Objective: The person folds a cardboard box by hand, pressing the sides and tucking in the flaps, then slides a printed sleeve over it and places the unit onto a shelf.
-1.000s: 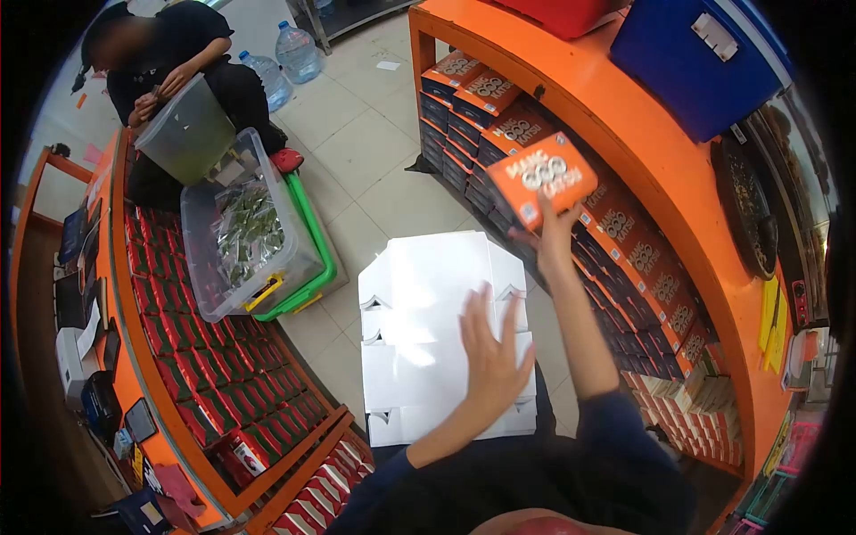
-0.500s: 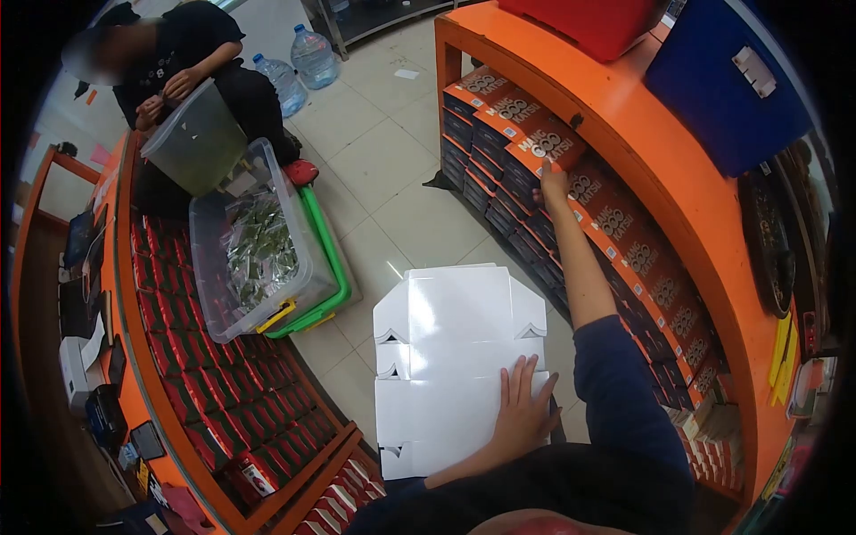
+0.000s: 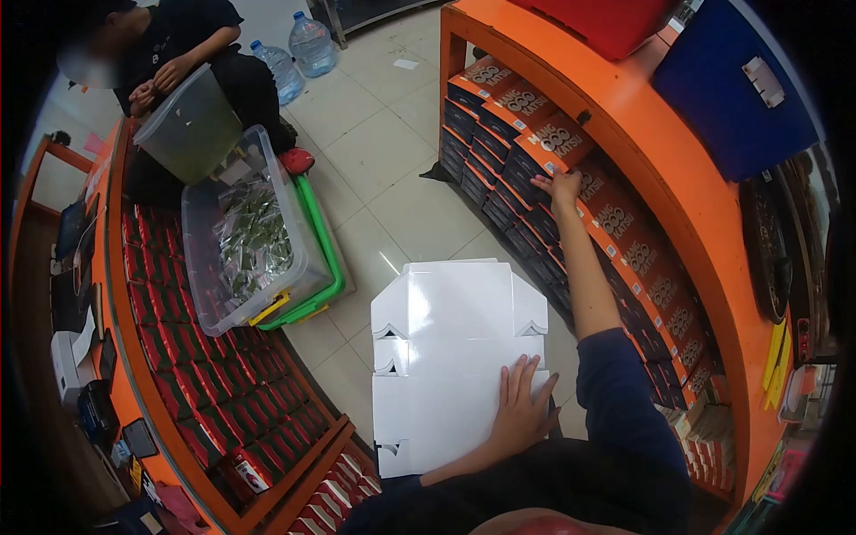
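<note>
A stack of flat white die-cut cardboard (image 3: 455, 357) lies in front of my body. My left hand (image 3: 524, 401) rests palm down on its lower right part, fingers spread, holding nothing. On the right, my right arm stretches out to stacked orange and dark boxes (image 3: 555, 141) with printed lettering. My right hand (image 3: 560, 187) is at the lower edge of a top box, its fingers apart and not wrapped round anything.
Red and green packs (image 3: 214, 383) fill the left shelf. A clear tub of small packets (image 3: 201, 276) stands by a seated person (image 3: 192, 53). Water bottles (image 3: 312, 45) are behind. A blue bin (image 3: 722, 89) and red bin (image 3: 606, 22) top the orange counter (image 3: 535, 45).
My right hand has shifted slightly at the box edge, and its fingers are more spread. The view has shifted a little. My left hand stays on the cardboard.
</note>
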Demonstrator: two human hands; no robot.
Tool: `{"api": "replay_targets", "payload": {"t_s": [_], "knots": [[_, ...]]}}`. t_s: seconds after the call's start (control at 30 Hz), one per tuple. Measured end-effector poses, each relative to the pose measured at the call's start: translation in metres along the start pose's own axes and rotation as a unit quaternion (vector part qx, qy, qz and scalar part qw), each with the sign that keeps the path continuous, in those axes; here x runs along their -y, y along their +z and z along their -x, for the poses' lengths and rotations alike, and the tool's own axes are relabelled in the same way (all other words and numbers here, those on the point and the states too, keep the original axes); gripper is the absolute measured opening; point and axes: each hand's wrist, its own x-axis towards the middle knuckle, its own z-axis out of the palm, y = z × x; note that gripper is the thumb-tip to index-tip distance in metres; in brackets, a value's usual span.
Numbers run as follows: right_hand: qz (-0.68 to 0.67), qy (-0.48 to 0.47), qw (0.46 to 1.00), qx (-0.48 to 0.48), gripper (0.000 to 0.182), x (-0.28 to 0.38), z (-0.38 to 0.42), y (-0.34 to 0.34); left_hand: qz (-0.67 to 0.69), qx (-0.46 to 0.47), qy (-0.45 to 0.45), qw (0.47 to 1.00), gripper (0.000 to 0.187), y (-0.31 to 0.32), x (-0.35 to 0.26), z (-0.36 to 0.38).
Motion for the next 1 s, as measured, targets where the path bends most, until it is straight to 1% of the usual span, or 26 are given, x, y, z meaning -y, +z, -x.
{"api": "replay_targets", "payload": {"t_s": [0.03,0.07,0.13,0.27,0.33,0.47,0.57,0.63,0.77,0.8,0.83,0.87,0.9,0.93,0.97,1.0], "knots": [[-0.025,-0.015,0.999,0.026,0.046,-0.003,0.004,-0.001,-0.002,-0.001,0.001,1.000,0.061,0.001,0.000,0.000],[-0.025,-0.015,0.999,0.026,0.046,-0.004,0.007,-0.003,-0.004,-0.003,0.002,1.000,0.061,0.002,0.000,0.001],[-0.052,-0.008,0.997,0.054,0.049,-0.007,0.012,-0.006,-0.004,-0.004,0.003,1.000,0.061,0.004,0.002,0.002],[-0.083,-0.019,0.995,0.046,0.045,-0.008,0.019,-0.019,-0.010,-0.011,0.007,1.000,0.060,0.007,0.004,0.002],[-0.076,-0.037,0.996,0.021,0.046,-0.010,0.013,-0.026,-0.010,-0.012,0.007,1.000,0.059,0.006,0.005,0.001],[-0.072,-0.038,0.996,0.037,0.045,-0.005,-0.004,-0.028,-0.016,0.009,0.002,1.000,0.057,0.004,0.002,0.001],[-0.052,-0.015,0.998,0.025,0.043,0.004,-0.008,-0.012,-0.024,0.016,0.000,1.000,0.057,0.003,0.000,0.001],[-0.042,0.000,0.997,0.071,0.044,0.006,-0.010,-0.005,-0.023,0.015,0.002,1.000,0.057,0.004,0.000,0.000],[-0.066,0.004,0.997,0.042,0.049,0.009,-0.009,-0.003,-0.009,0.003,-0.001,1.000,0.060,-0.001,-0.003,-0.002],[-0.029,0.017,0.998,0.050,0.050,0.012,-0.007,-0.008,-0.010,0.004,-0.001,1.000,0.060,-0.004,-0.004,-0.003],[0.008,0.029,0.998,0.058,0.052,0.014,-0.003,-0.014,0.007,-0.019,-0.008,1.000,0.062,-0.007,-0.006,-0.002],[0.009,0.030,0.998,0.057,0.052,0.017,0.001,-0.021,0.026,-0.041,-0.015,0.999,0.064,-0.011,-0.008,-0.001],[0.057,0.047,0.997,0.026,0.054,0.022,0.011,-0.030,0.026,-0.040,-0.016,0.999,0.064,-0.015,-0.011,0.001],[0.105,0.063,0.992,-0.005,0.056,0.022,0.020,-0.041,0.050,-0.084,-0.059,0.994,0.062,-0.019,-0.015,0.003],[0.075,0.067,0.994,0.041,0.053,0.022,0.032,-0.057,0.073,-0.127,-0.101,0.984,0.061,-0.023,-0.017,0.006],[0.045,0.070,0.993,0.087,0.051,0.017,0.045,-0.076,0.075,-0.128,-0.100,0.984,0.061,-0.026,-0.016,0.010]]}}
